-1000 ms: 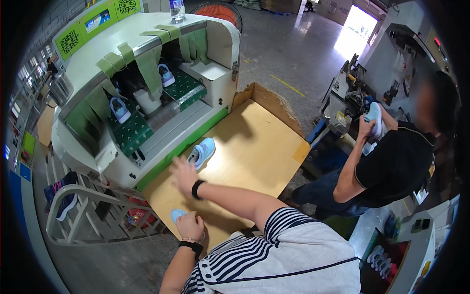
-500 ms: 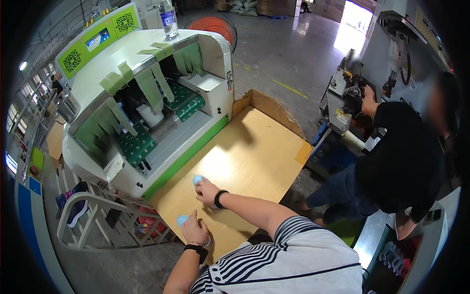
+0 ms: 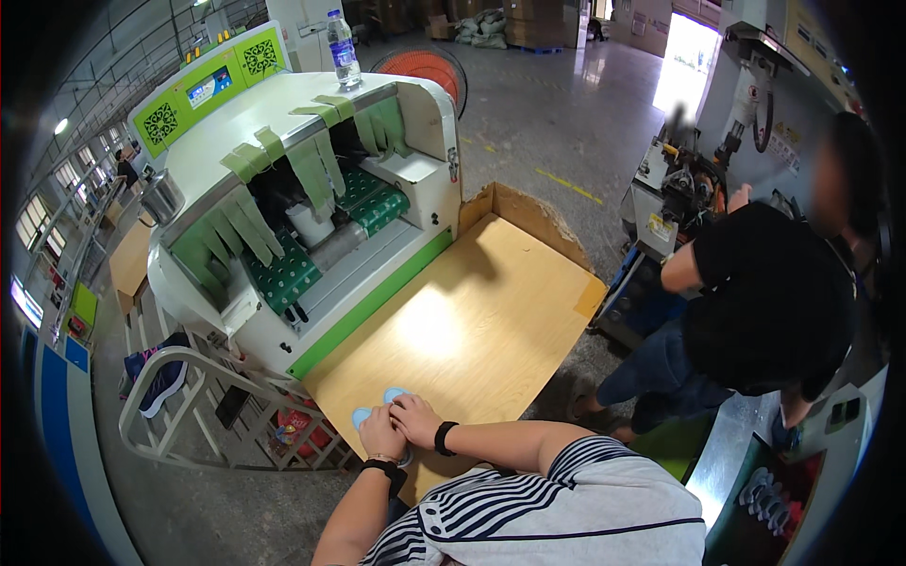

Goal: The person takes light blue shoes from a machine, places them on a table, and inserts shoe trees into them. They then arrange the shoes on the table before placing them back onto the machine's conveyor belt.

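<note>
At the near-left corner of the bench (image 3: 514, 302), the left shoe (image 3: 360, 415) lies under the left hand (image 3: 382, 436), its toe just beyond the curled fingers. Just beside it, the right shoe (image 3: 394, 393) lies under the right hand (image 3: 413, 421), fingers bent over it; I cannot tell if either hand grips. Both long axes seem to run inward from the bench's near edge.

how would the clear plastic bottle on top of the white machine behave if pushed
The bottle would probably tip if pushed near its cap, since it stands tall and narrow on the machine. Once on its side, it might roll, given its rounded shape. Its clear plastic walls would likely flex a little when squeezed.
</note>
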{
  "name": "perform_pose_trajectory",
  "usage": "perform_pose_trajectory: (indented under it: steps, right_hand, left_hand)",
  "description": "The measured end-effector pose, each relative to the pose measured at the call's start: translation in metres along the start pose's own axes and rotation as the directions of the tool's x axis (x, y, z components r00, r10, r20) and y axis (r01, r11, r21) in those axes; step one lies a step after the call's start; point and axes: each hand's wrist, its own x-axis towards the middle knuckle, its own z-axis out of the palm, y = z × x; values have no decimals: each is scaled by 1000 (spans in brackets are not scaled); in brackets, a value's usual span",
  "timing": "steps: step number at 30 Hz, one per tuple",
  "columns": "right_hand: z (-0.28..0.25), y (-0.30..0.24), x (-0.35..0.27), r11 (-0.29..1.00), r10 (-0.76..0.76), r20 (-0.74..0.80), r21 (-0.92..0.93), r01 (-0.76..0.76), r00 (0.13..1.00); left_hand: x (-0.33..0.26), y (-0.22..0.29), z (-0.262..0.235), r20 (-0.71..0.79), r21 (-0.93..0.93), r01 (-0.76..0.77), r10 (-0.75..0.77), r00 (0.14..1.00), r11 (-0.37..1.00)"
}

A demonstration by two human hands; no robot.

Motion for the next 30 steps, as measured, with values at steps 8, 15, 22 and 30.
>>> perform_pose_trajectory:
  steps: [8,15,22,30]
  right_hand:
    - [-5,-3,0,1000,-14,4,-11,14,1000]
    - [-7,-2,-2,998,-50,0,-38,50,999]
    - [-11,-5,-2,999,-37,-18,-18,37,999]
    - [-11,-5,1,998,-53,-24,-16,53,998]
  left_hand:
    - [-1,0,-2,-14,-20,-10,9,1000,1000]
    - [-3,-2,-5,18,-22,-24,24,1000,999]
    - [-3,-3,-6,14,-46,-52,53,999,998]
    - [-1,-5,-5,10,-37,-57,58,998,998]
